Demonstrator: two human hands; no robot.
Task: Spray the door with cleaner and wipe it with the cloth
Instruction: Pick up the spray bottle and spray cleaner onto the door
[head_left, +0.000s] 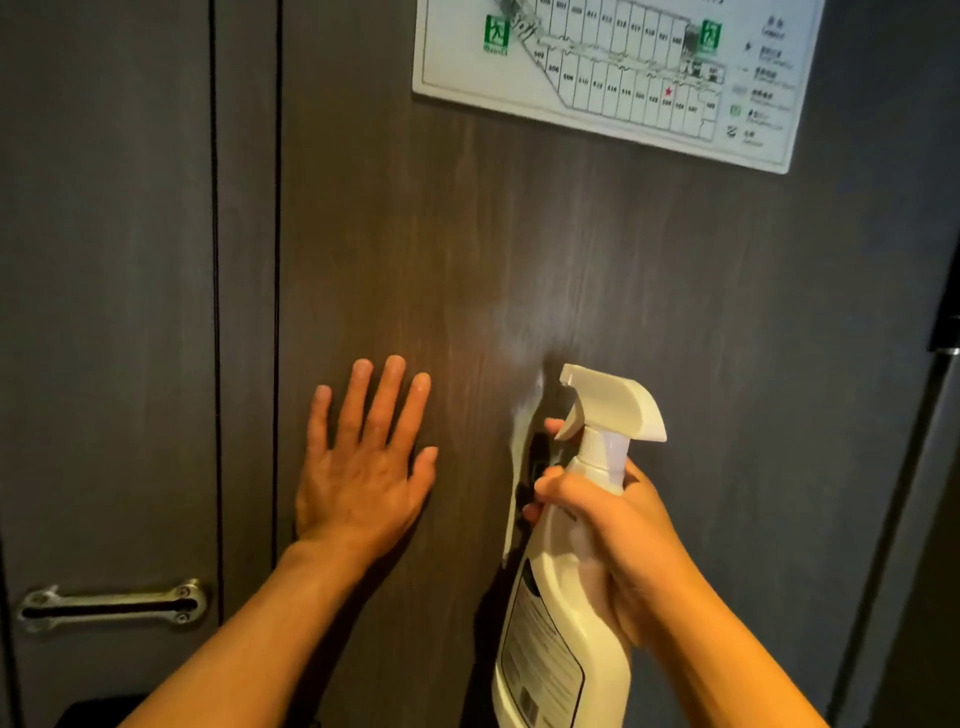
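The dark wood-grain door (571, 249) fills the view. My right hand (618, 540) grips a white spray bottle (566, 597) by the neck, with a finger on the trigger and the nozzle aimed at the door. A faint mist (511, 338) hangs just above the nozzle. A pale strip (522, 467) lies between the bottle and the door; I cannot tell whether it is the cloth or a reflection. My left hand (363, 467) rests flat on the door to the left of the bottle, fingers spread, holding nothing.
A white evacuation plan sign (613, 73) is fixed to the door at the upper right. A metal security latch (111, 605) sits on the frame panel at the lower left. A dark vertical edge with hardware (945, 332) runs down the right side.
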